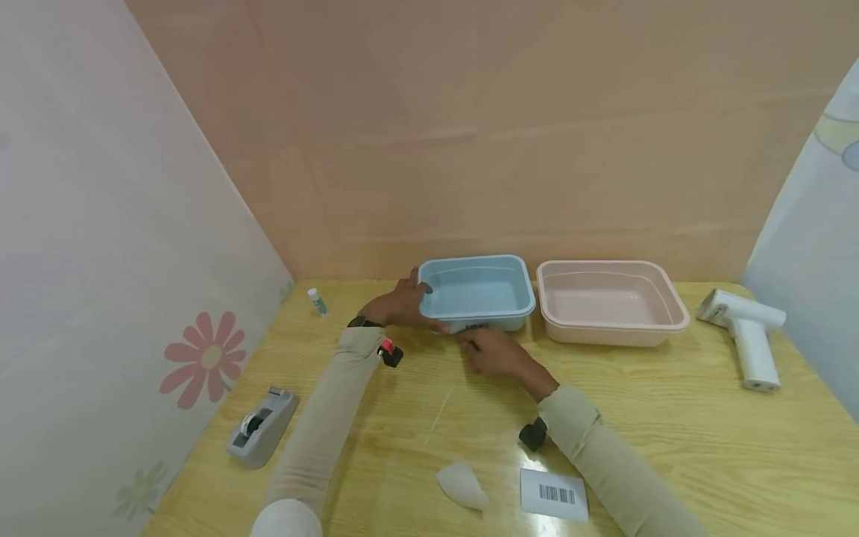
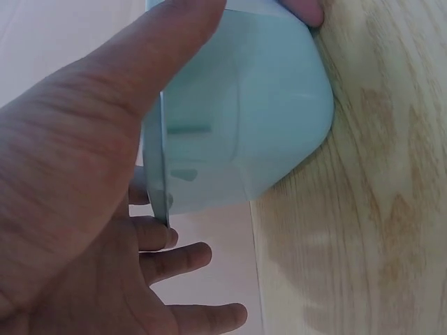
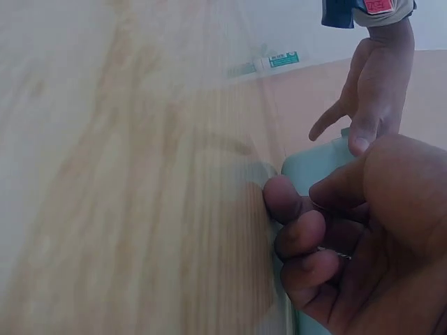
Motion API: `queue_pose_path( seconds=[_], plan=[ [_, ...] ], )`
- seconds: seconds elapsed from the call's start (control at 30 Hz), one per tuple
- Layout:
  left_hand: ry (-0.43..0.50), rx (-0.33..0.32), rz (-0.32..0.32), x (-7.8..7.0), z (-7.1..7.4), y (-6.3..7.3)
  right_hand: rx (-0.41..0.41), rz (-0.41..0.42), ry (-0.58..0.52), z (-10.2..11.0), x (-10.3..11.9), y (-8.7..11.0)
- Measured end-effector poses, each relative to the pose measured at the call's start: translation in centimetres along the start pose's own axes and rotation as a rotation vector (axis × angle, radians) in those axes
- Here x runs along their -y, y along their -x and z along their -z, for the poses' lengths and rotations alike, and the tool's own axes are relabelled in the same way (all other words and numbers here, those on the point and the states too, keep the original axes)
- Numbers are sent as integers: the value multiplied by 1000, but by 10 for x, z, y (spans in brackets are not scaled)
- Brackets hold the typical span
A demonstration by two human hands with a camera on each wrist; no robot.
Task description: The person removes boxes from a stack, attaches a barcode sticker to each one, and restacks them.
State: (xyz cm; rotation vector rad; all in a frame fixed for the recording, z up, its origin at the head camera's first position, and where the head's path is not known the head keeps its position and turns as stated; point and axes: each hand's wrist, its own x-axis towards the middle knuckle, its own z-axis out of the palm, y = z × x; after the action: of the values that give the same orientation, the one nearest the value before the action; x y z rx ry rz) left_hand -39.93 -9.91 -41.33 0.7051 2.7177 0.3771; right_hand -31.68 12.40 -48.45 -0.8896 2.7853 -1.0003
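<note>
A light blue plastic basin (image 1: 476,287) sits on the table near the back wall. My left hand (image 1: 403,304) grips its left end, with the thumb across the front wall and fingers at the rim (image 2: 157,174). A small card with a dark barcode (image 1: 478,327) shows on the basin's front wall, partly covered. My right hand (image 1: 496,354) is low at that front wall, fingers curled. In the right wrist view its thumb and index finger (image 3: 279,199) pinch close at the card, whose striped print shows between the fingers.
A pink basin (image 1: 611,298) stands just right of the blue one, with a white gun-shaped device (image 1: 748,335) beyond. Left are a glue stick (image 1: 318,301) and a grey tape dispenser (image 1: 263,427). A pale paper piece (image 1: 463,485) and another barcode card (image 1: 553,494) lie in front.
</note>
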Motion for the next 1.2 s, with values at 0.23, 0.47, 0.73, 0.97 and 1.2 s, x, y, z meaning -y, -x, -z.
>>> queue_pose_path(
  seconds=[0.23, 0.47, 0.73, 0.97, 1.2],
  plan=[
    [48, -9, -19, 5, -4, -3, 73, 86, -26, 16, 10, 11],
    [103, -37, -47, 15, -10, -5, 348, 185, 11, 63, 20, 66],
    [172, -209, -141, 6, -6, 24, 595, 182, -33, 67, 43, 124],
    [290, -508, -340, -25, -7, 55, 593, 300, -21, 42, 44, 137],
    [288, -672, -478, -38, 0, 62, 532, 359, 3, 38, 40, 132]
  ],
)
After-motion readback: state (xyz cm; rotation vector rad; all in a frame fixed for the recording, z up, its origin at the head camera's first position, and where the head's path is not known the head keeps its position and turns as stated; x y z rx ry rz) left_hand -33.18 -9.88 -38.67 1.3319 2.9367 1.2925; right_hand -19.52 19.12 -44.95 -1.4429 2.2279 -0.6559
